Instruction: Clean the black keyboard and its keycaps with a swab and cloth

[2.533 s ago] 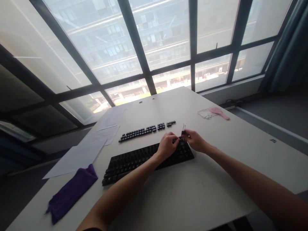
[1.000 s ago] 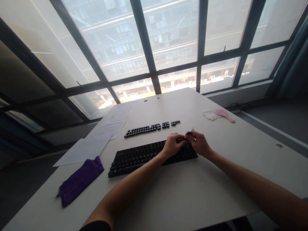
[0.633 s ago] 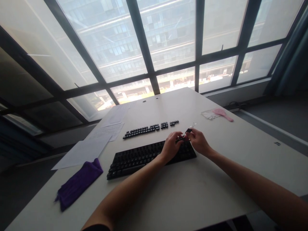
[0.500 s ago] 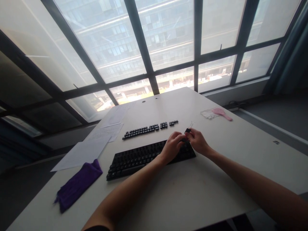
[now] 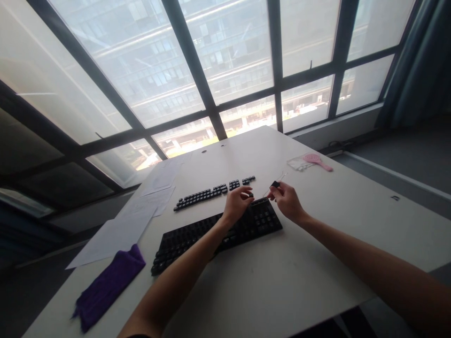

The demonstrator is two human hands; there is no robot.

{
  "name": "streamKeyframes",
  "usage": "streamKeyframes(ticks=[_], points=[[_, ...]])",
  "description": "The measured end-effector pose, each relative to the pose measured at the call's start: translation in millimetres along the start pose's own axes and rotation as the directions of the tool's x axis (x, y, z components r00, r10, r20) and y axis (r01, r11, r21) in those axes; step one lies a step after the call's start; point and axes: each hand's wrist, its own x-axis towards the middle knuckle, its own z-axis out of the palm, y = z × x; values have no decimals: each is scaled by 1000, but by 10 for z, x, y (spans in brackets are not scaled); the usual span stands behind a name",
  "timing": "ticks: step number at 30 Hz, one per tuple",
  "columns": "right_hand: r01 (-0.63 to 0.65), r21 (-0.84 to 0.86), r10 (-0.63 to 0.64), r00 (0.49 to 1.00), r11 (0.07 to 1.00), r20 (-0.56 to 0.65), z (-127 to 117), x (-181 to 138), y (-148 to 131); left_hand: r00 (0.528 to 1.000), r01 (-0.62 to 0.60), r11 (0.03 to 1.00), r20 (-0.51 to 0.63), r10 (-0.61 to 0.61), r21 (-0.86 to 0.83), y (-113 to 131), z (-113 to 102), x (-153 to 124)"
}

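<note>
A black keyboard [image 5: 214, 239] lies at a slant on the table, partly hidden under my left forearm. My left hand [image 5: 239, 202] is over its upper right part, thumb and fingers closed on a small black keycap [image 5: 250, 195]. Just to the right, my right hand [image 5: 284, 199] grips a keycap puller [image 5: 275, 184] by its black handle; thin wire prongs stick out from it. Behind the keyboard, loose black keycaps [image 5: 200, 197] stand in rows, grouped in blocks. The nearest block is partly covered by my left fingers.
White paper sheets [image 5: 112, 237] lie along the table's left side, with a folded purple cloth [image 5: 109, 286] in front of them. A pink hairbrush-shaped item [image 5: 315, 161] rests beside a clear plastic bag [image 5: 298, 163] at the right. Large windows [image 5: 232, 47] rise behind the white table [image 5: 317, 249].
My left hand has moved left and up off the keys, with a keycap now showing in its fingers. The right hand holds the puller slightly higher. The whole view has shifted a little.
</note>
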Motion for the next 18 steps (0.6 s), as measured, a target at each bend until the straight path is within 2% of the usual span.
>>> streamKeyframes(ticks=[4,7,15,18], points=[[4,2,-4,1000,1000,-8,-13,15,-20,991,70,976,96,-91,206,-160,1,375],[8,5,-8,1000,1000,-14,-24,31,-29,986,65,960,132,-104,273,-273,63,539],[14,3,-14,1000,1000,-7,-62,54,-21,989,-21,939,144,-30,344,-419,183,598],[19,-5,-19,1000,1000,2,-71,47,-35,991,-89,903,125,39,421,-435,212,656]])
